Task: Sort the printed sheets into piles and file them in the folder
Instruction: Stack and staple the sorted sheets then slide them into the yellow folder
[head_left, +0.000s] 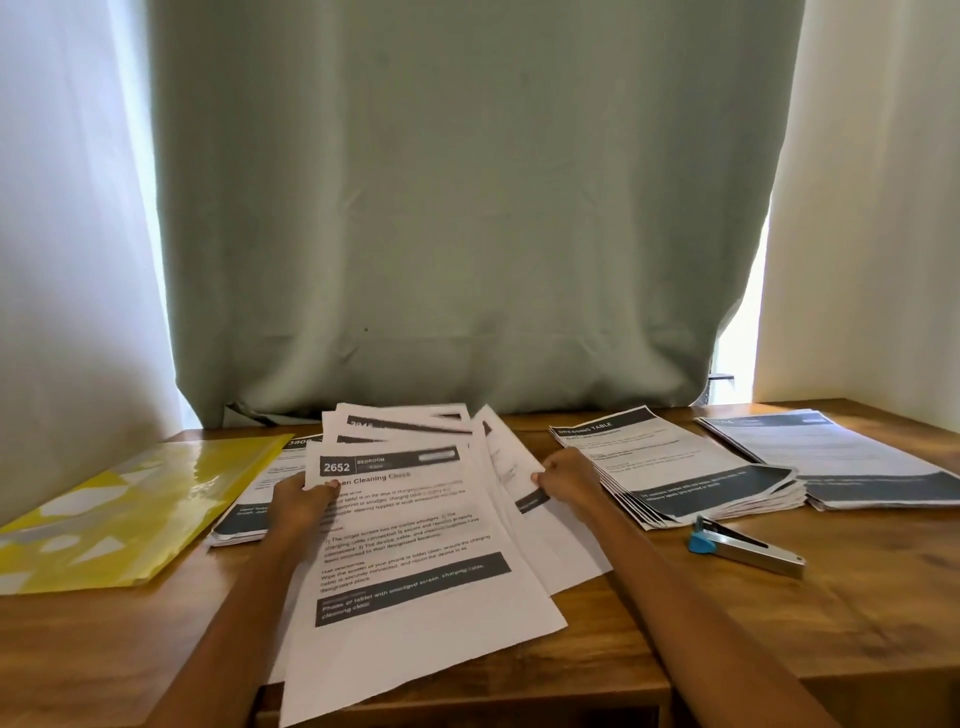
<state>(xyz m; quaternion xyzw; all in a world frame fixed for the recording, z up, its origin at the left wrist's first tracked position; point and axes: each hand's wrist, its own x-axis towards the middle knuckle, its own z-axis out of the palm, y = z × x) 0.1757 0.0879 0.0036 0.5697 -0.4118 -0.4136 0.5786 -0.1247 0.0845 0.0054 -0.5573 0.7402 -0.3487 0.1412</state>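
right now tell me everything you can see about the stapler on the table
The stapler is a slim metal tool with a shiny silver body, a dark strip along its top and a bright blue plastic end. It lies flat and closed on the wooden table, blue end pointing toward the sheets, at the right. It sits just in front of a fanned pile of printed sheets, apparently apart from it. Neither of the hands touches it.

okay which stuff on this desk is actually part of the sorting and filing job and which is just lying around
Part of the job: loose sheets held by the left hand and right hand; three sorted piles; yellow folder.

Just lying about: stapler; curtain.
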